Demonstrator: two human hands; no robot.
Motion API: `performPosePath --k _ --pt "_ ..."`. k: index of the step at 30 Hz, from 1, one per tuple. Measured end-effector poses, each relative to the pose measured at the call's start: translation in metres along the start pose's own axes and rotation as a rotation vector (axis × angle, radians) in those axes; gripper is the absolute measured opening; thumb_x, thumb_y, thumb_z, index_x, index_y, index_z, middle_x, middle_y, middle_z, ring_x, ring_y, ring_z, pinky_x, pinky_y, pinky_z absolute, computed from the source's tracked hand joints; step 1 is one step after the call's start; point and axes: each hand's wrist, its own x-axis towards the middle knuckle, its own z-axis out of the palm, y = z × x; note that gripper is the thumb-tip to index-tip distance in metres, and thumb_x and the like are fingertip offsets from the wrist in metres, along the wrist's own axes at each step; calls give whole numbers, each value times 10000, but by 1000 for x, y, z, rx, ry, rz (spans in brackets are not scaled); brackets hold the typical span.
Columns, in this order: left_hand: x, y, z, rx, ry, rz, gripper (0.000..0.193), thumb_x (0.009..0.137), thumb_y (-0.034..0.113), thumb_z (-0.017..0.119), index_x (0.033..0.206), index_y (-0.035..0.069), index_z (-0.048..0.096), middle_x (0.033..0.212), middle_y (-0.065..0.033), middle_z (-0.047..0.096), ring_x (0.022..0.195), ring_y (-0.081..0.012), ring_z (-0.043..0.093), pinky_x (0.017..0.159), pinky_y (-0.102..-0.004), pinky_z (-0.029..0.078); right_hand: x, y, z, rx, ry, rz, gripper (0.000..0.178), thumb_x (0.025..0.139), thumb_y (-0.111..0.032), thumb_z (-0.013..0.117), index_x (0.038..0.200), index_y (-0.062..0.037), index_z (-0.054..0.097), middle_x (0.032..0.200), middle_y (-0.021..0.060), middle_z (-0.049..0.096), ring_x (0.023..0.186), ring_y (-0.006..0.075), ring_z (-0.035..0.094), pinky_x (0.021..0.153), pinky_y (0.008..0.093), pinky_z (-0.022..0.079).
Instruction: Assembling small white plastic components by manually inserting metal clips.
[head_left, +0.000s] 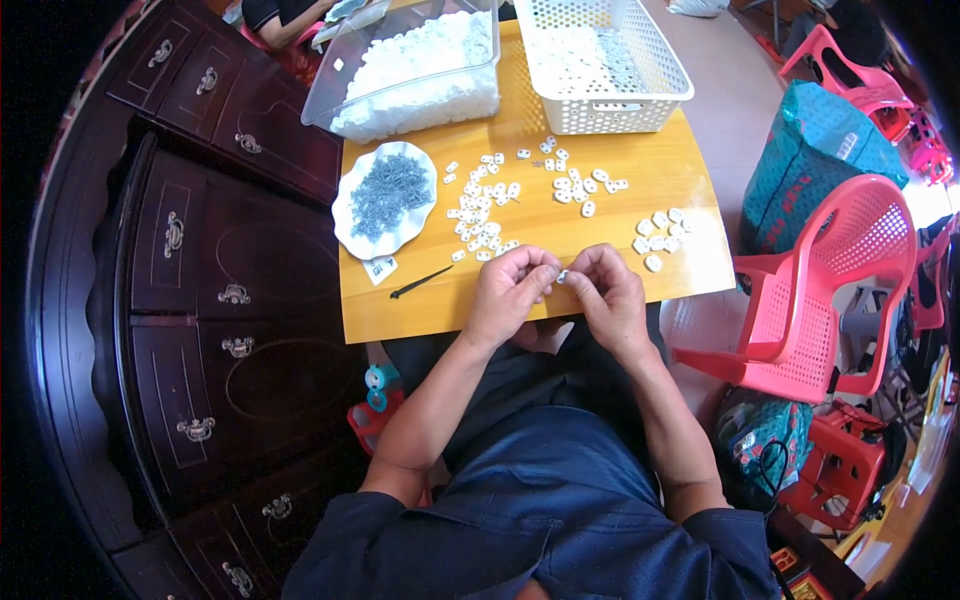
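Close together over the table's near edge, my two hands are both pinched. My right hand (612,300) grips a small white two-holed plastic piece (563,276) between thumb and fingers. My left hand (512,292) has its fingertips pressed together right beside that piece; whatever they hold is too small to make out. Beyond the hands, many similar white pieces (480,215) lie scattered. A second cluster (575,186) is farther right, and a small group of rounded pieces (657,240) lies near the right edge. A white scalloped plate (424,212) holds a heap of small grey metal parts (388,195).
A thin black tool (420,283) lies left of my hands, near a small printed card (380,268). At the back stand a clear bin (400,120) of white pieces and a white perforated basket (625,118). Dark drawers (225,230) flank the left; a pink chair (800,310) stands right.
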Motion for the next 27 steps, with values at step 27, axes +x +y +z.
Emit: performPosePath --k 27 --pt "-1 -4 5 83 34 74 47 943 35 640 945 5 677 786 28 642 674 -19 543 599 -187 454 -4 14 10 151 103 76 157 918 40 646 957 -38 514 813 -24 580 729 23 562 642 178 462"
